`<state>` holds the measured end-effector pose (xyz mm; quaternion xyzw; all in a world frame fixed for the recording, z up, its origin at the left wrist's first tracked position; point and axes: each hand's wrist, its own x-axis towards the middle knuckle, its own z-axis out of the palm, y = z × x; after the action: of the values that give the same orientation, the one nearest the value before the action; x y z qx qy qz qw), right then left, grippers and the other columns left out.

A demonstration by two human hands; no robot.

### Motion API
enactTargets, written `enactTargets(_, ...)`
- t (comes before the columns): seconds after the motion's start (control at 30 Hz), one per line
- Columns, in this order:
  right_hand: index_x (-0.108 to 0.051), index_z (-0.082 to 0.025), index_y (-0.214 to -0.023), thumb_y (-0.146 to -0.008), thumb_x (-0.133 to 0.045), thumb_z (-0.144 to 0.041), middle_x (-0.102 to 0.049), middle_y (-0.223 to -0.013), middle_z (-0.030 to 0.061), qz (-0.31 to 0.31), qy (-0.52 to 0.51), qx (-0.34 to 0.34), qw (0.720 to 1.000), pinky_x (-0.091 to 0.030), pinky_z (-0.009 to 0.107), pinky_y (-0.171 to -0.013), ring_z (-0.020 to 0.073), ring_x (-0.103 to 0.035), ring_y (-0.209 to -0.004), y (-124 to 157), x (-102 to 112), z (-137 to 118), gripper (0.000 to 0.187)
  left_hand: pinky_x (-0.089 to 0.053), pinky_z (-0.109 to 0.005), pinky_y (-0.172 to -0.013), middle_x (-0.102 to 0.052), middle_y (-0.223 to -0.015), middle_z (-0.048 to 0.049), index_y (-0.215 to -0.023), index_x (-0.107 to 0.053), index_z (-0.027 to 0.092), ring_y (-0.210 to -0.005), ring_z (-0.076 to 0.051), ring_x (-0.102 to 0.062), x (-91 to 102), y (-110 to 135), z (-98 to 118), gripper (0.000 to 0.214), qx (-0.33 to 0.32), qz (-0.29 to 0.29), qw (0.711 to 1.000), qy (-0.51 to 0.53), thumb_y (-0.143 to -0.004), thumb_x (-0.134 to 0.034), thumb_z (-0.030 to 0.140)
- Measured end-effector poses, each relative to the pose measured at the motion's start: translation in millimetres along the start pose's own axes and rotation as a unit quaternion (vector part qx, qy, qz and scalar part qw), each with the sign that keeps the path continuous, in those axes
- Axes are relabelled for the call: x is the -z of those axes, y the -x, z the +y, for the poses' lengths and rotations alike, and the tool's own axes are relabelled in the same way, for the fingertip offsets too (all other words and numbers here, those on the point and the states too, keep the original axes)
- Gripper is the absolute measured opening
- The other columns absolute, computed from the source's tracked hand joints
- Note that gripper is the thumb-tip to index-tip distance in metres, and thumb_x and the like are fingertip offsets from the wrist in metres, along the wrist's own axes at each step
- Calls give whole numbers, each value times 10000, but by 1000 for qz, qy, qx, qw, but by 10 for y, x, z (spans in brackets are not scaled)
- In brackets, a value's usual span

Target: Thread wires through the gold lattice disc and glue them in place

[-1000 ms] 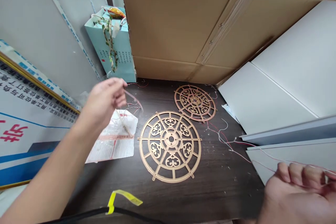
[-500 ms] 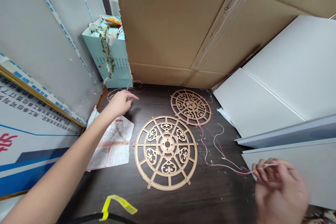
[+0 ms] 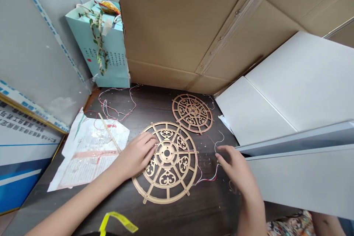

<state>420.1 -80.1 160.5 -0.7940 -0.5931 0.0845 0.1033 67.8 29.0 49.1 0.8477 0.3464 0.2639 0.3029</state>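
Note:
Over the left part of the nearer round wooden lattice panel (image 3: 166, 181) lies my left hand (image 3: 141, 152), fingers bent and the thumb apart. Nothing shows in its grip. The panel is flat, with spokes, scrollwork and a holed hub. To its right is my right hand (image 3: 235, 164), its thumb and forefinger slightly apart beside a thin white wire (image 3: 221, 138). Red and white wires (image 3: 208, 179) run from near that hand to the nearer panel's right edge and across it. Behind sits a second, similar wooden panel (image 3: 201, 122) with red wire on it.
Left lie a printed sheet (image 3: 83, 177), a thin stick (image 3: 109, 132) and a loop of red and white wire (image 3: 134, 100). A light-blue bag (image 3: 113, 62) stands behind. Cardboard (image 3: 171, 25) closes the back, white panels (image 3: 273, 92) the right. A yellow tag (image 3: 118, 218) is in front.
My left hand has come from the back left onto the nearer panel. My right hand has moved left and let go of the wires, which now lie partly across that panel.

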Motion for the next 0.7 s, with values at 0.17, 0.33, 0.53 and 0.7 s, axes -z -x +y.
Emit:
enactTargets(0.17,-673,-216,-1034,-995,-522,-452,-678,-1055,44,-77,-56,93,991,-459,261,-764,158,-609,-917,-187,-59,-689,283,-492,-423,-1073,-617,-1252,-91,-1158,-625,176,-1224,-228,-545,-95,118,-37,259,-46,60,995,-62,-1025,-426,275)
enactTargets(0.33,-667,-194,-949,-910,-642,-535,-675,-920,54,-75,-22,63,995,-399,280,-736,187,-590,-853,-537,-424,-1061,344,-515,-388,-1025,-632,-1212,-80,-1129,-634,191,-1180,-211,-574,-159,170,-61,233,-35,49,998,-31,-1018,-441,260)
enactTargets(0.53,-686,-163,-865,-901,-621,-349,-678,-832,55,-103,-81,68,989,-389,262,-711,161,-588,-755,-767,-724,-1010,200,-508,-368,-1005,-623,-1173,-69,-1097,-615,188,-1141,-185,-567,-162,164,-63,203,-14,56,998,17,-1023,-435,244)
enactTargets(0.7,-657,-155,-961,-986,-516,-441,-651,-873,51,-107,-196,71,972,-434,241,-716,136,-568,-779,-662,-594,-972,320,-495,-344,-1017,-629,-1159,-58,-1114,-595,184,-1133,-165,-566,-165,169,-67,164,-35,114,993,21,-999,-479,168)
